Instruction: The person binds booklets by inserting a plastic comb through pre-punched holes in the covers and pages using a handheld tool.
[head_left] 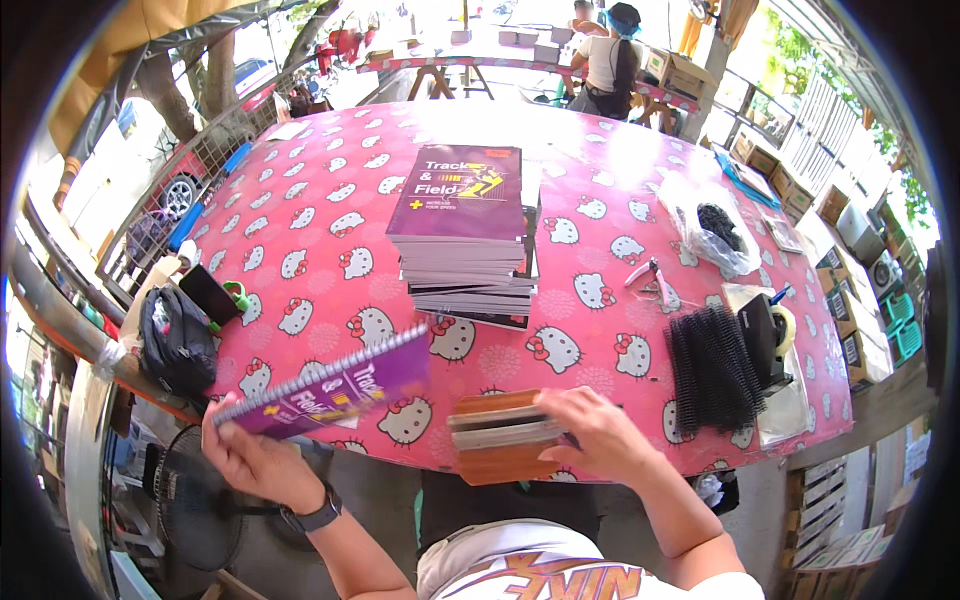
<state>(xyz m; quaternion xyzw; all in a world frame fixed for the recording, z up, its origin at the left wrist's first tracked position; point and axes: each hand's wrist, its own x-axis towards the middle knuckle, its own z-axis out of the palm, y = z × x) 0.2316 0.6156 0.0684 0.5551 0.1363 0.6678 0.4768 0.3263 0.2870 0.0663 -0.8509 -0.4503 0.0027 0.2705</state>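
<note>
My left hand (255, 455) grips a purple spiral-bound booklet (335, 385) by its lower left corner. The booklet is tilted and held above the table's near left part, its wire coil along the upper edge. My right hand (595, 430) is closed over the right end of a brown wooden block (490, 465) with a grey strip along its middle, at the table's near edge. What lies under those fingers is partly hidden. Beyond both hands rises a tall stack of purple booklets (465, 200), uneven along its sides.
To the right lie black binding coils (708, 370), a tape dispenser (765, 340), pink-handled pliers (652, 283) and a plastic bag of black coils (715, 230). On the left are a black bag (177, 340) and a phone (208, 295) beside a green holder. People sit at a far table.
</note>
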